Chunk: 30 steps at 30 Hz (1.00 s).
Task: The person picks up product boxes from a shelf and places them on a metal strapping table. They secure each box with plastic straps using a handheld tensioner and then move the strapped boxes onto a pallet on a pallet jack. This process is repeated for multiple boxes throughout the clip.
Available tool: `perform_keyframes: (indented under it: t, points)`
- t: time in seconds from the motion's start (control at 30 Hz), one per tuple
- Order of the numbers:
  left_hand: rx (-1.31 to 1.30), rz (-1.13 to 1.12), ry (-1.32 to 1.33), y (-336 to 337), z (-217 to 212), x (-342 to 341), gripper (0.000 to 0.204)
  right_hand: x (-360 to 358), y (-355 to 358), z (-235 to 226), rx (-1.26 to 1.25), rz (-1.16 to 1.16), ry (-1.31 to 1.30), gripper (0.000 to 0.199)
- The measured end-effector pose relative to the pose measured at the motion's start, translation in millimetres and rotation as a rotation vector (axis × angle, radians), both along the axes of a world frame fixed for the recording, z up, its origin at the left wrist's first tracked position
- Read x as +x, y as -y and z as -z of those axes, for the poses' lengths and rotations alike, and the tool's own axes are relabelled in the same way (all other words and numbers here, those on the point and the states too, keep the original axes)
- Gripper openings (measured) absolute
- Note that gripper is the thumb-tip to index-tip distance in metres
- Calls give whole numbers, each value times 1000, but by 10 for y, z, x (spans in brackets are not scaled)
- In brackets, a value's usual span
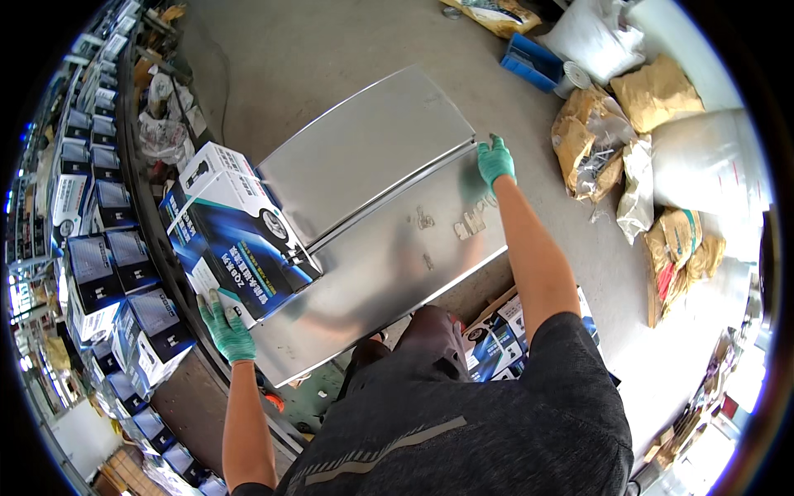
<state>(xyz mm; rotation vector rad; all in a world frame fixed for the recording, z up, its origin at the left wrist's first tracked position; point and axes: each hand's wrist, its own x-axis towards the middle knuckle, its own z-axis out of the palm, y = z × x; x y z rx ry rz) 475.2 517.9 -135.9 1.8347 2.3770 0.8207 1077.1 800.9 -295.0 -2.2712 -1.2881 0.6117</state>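
A large silver metal sheet with a raised seam across its middle is held flat in front of me. My left hand, in a green glove, grips its near left corner. My right hand, also gloved green, holds its far right edge by the seam. A blue and white printed carton lies on the sheet's left side, just above my left hand.
Shelving stacked with several matching blue cartons runs along the left. Brown paper sacks and white bags lie on the concrete floor at right. A blue crate sits at the top. More cartons are near my legs.
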Motion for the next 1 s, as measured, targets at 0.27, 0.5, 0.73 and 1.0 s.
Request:
perform_keyframes:
  t: [0.27, 0.5, 0.73, 1.0]
  points:
    - [-91, -31, -93, -48, -18, -148, 53, 274, -517, 398, -188, -2, -285, 51]
    - [-134, -87, -79, 73, -60, -148, 49, -604, 14, -1880, 725, 70, -973, 25]
    - [-11, 389, -353, -124, -838, 417, 42, -2597, 1435, -4244, 1005, -731, -48, 41]
    - [-205, 578, -892, -377, -1062, 465, 37, -4900, 2123, -4272, 870, -1540, -112, 39]
